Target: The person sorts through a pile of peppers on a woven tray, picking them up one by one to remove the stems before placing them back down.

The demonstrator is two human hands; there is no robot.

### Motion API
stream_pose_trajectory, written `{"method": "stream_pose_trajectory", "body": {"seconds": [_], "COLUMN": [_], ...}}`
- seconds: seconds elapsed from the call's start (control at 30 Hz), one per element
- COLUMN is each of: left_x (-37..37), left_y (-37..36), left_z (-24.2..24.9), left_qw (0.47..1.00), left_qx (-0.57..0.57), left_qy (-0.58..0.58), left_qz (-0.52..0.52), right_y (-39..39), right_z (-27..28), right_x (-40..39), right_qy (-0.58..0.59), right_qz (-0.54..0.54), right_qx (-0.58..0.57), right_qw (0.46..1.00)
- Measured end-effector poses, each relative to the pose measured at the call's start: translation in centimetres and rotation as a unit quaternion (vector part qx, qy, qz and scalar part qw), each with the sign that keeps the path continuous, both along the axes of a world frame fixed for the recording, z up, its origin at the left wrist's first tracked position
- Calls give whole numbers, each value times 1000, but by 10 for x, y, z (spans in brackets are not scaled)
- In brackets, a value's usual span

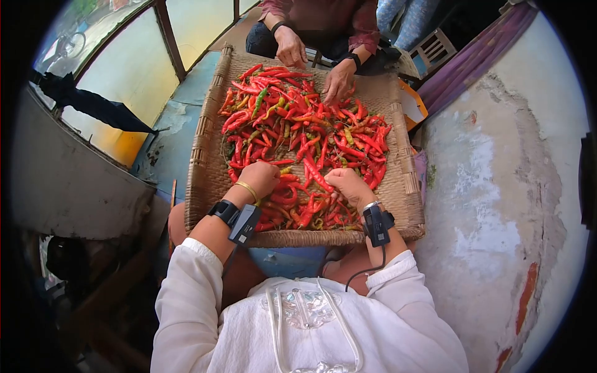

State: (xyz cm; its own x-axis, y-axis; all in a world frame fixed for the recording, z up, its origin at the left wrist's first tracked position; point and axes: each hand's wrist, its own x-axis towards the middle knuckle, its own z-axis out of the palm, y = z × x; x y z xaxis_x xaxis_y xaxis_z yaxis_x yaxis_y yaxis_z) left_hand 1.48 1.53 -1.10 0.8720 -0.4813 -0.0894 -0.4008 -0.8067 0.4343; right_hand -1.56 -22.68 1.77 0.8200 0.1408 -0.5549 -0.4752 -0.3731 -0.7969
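Note:
A wide woven tray [205,155] in front of me holds a large heap of red chili peppers [305,118], with a few green and yellowish ones among them. Over the near left part of the heap, my left hand [260,179] is closed, its back toward me, so what its fingers hold is hidden. My right hand [348,185] is pinched at the near right. A long red chili pepper [317,174] runs up to its fingertips and seems to be gripped at its lower end. Both wrists carry strapped black devices.
Across the tray, another person's two hands [339,81] reach into the far side of the peppers. A folded dark umbrella [106,109] leans at the left by the windows. A worn plaster wall [485,186] stands at right, beside a purple curtain [479,56].

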Motion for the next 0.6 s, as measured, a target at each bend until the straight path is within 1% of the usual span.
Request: {"method": "stream_pose_trajectory", "body": {"seconds": [0.07, 0.1, 0.13, 0.2, 0.27, 0.33, 0.37, 0.4, 0.43, 0.47, 0.53, 0.57, 0.6], "left_x": [0, 0, 0, 0, -2, 0, -1, -4, -6, -6, -5, -6, -7], "left_y": [0, 1, 1, 2, 1, 0, -2, -3, -4, -5, -5, -5, -6], "left_z": [-2, -5, -7, -8, -2, -5, -1, 3, 9, 6, 4, 3, 8], "left_qw": [1000, 1000, 1000, 1000, 999, 998, 996, 994, 991, 985, 980, 981, 973], "left_qx": [8, -6, -7, -15, -26, -59, -80, -99, -113, -147, -159, -158, -191], "left_qy": [5, 0, -6, -4, -2, 7, 14, 24, 47, 58, 73, 69, 87], "left_qz": [-12, -16, -18, -20, -22, -31, -38, -46, -55, -62, -90, -92, -92], "right_y": [-14, -21, -25, -25, -18, 1, 16, 26, 35, 40, 46, 44, 44], "right_z": [10, 15, 17, 17, 9, -4, -4, -25, -36, -41, -31, -37, -32], "right_x": [10, 17, 23, 34, 34, 23, 13, 9, 2, -1, -5, -5, -6], "right_qy": [-9, -43, -102, -214, -201, -134, -127, -136, -186, -234, -256, -275, -280], "right_qz": [-112, -142, -215, -340, -311, -183, -129, -85, -13, 58, 143, 155, 155], "right_qx": [141, 218, 287, 330, 241, 160, 124, 96, 51, 6, -43, -20, -22], "right_qw": [984, 965, 928, 854, 897, 961, 976, 982, 981, 970, 955, 949, 947]}}
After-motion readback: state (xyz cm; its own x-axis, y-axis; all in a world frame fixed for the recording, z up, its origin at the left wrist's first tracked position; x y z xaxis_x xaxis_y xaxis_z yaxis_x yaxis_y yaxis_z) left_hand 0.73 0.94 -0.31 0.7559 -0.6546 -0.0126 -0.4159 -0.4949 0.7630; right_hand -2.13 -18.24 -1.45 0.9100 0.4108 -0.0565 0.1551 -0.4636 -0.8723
